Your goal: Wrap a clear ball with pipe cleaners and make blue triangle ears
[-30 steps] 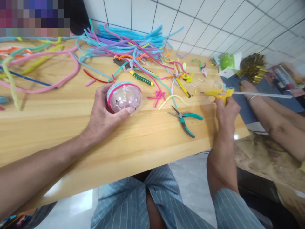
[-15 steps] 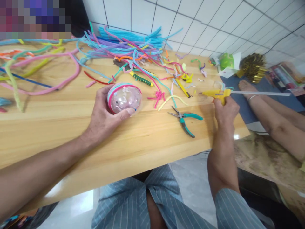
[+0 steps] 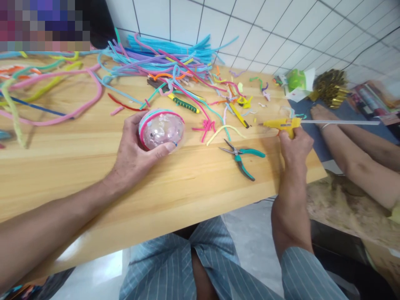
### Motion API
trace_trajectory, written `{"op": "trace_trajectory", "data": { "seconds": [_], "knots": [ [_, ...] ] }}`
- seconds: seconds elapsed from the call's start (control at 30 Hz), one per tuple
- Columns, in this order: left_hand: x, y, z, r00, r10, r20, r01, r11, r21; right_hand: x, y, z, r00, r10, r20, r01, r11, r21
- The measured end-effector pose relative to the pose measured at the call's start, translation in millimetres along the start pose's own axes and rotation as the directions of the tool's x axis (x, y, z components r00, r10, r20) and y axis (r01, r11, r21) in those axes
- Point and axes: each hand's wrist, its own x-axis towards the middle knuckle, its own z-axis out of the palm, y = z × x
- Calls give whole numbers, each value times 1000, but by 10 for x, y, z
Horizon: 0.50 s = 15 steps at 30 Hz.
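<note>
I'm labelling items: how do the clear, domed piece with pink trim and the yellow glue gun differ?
The clear, domed piece with pink trim is rounded; the yellow glue gun is pistol-shaped, with a pale stick. The domed piece looks see-through, the glue gun opaque. The left hand grips the domed piece; the right hand, the glue gun. Both are handheld.

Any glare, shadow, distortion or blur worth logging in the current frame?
Head view: bright highlights on the clear dome in the left hand, and glare on the floor; head view: soft shadow on the tabletop beside the right forearm; head view: grout lines on the tiled wall slant rightward; head view: gold tinsel looks soft, and a mosaic block masks the top-left corner.
</note>
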Motion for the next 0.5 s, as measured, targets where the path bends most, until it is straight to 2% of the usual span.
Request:
{"op": "trace_trajectory", "data": {
  "seconds": [0.27,0.4,0.5],
  "knots": [
    [-4,13,3,1000,20,9,-20,1000,18,47,28,64,997,22,-80,-16,997,76],
    [-15,6,26,999,47,-1,-47,998,34,215,2,13,994,62,-92,-56,996,66],
    [-19,-5,21,998,69,0,-69,997,25,396,-49,-43,996,69,-50,-67,997,39]
  ]
}}
